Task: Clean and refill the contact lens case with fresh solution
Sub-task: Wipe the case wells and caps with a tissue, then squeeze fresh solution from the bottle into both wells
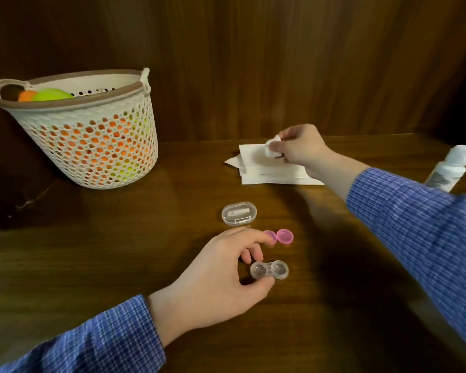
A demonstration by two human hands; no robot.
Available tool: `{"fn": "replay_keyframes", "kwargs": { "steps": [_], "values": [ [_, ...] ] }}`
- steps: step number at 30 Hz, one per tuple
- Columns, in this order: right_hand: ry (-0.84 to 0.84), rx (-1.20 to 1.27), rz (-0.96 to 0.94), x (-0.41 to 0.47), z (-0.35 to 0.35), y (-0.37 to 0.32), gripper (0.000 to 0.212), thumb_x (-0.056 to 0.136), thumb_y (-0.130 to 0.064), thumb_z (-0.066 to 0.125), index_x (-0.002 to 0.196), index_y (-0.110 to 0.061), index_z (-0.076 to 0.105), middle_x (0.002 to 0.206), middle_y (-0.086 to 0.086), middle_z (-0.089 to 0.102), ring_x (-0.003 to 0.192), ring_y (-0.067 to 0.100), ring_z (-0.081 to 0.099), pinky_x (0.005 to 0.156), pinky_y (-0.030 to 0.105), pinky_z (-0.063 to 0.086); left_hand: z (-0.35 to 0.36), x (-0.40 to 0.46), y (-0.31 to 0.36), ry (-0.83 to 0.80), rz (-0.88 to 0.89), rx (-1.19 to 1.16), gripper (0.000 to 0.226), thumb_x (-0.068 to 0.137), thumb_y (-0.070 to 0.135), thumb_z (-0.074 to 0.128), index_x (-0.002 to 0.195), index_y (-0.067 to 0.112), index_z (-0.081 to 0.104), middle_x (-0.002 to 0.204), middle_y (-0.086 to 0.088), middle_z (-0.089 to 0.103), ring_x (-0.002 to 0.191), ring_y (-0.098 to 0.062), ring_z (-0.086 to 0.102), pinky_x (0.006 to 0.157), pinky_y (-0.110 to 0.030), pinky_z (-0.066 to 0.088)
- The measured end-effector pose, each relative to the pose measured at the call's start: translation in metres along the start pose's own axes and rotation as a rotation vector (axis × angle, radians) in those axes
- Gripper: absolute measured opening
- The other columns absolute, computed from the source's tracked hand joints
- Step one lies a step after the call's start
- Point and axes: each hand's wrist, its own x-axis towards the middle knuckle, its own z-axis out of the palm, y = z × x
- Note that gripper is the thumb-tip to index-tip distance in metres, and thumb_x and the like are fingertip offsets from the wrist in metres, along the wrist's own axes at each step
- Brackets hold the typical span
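A clear two-well contact lens case (269,270) lies uncapped on the wooden table near the front. My left hand (221,278) pinches its left end between thumb and fingers. Two pink caps (285,236) lie just behind it, one partly hidden by my fingers. Farther back, my right hand (297,148) is closed on a crumpled white tissue wad (271,147), held just above a stack of flat white tissues (269,170). A white solution bottle (451,168) stands at the right edge, partly behind my right sleeve.
A small clear oval box (239,213) with white items inside sits behind the caps. A white perforated basket (86,130) holding orange and green things stands at the back left. A dark wooden wall (280,63) closes off the back of the table.
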Motion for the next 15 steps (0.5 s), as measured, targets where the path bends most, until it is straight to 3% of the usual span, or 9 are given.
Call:
{"fn": "replay_keyframes", "kwargs": {
  "steps": [6,12,15],
  "values": [
    [0.083,-0.469,-0.083,0.017,0.018,0.025,0.039,0.091,-0.024,0.077,0.127,-0.012,0.069,0.124,0.008,0.07,0.11,0.025,0.067,0.091,0.036,0.058,-0.002,-0.001,0.0,-0.009,-0.006,-0.007,0.051,0.086,0.039,0.076,0.133,0.043,0.059,0.107,0.025,0.061,0.102,0.0,0.059,0.08,-0.004,0.042],
    [0.197,-0.471,-0.165,-0.002,0.009,0.018,0.032,0.096,-0.027,0.07,0.125,-0.015,0.069,0.119,0.005,0.07,0.104,0.023,0.067,0.092,0.041,0.059,-0.001,0.0,-0.002,-0.005,-0.024,-0.018,0.05,0.086,0.036,0.077,0.133,0.042,0.06,0.107,0.024,0.063,0.102,-0.001,0.059,0.081,-0.005,0.043],
    [0.192,-0.398,-0.203,-0.029,-0.007,0.015,0.027,0.096,-0.019,0.067,0.122,-0.012,0.072,0.114,0.005,0.071,0.094,0.015,0.062,0.083,0.022,0.053,-0.001,0.0,-0.002,0.005,-0.029,-0.043,0.049,0.087,0.031,0.079,0.131,0.043,0.061,0.104,0.021,0.067,0.1,-0.003,0.061,0.079,-0.009,0.046]
  ]
}}
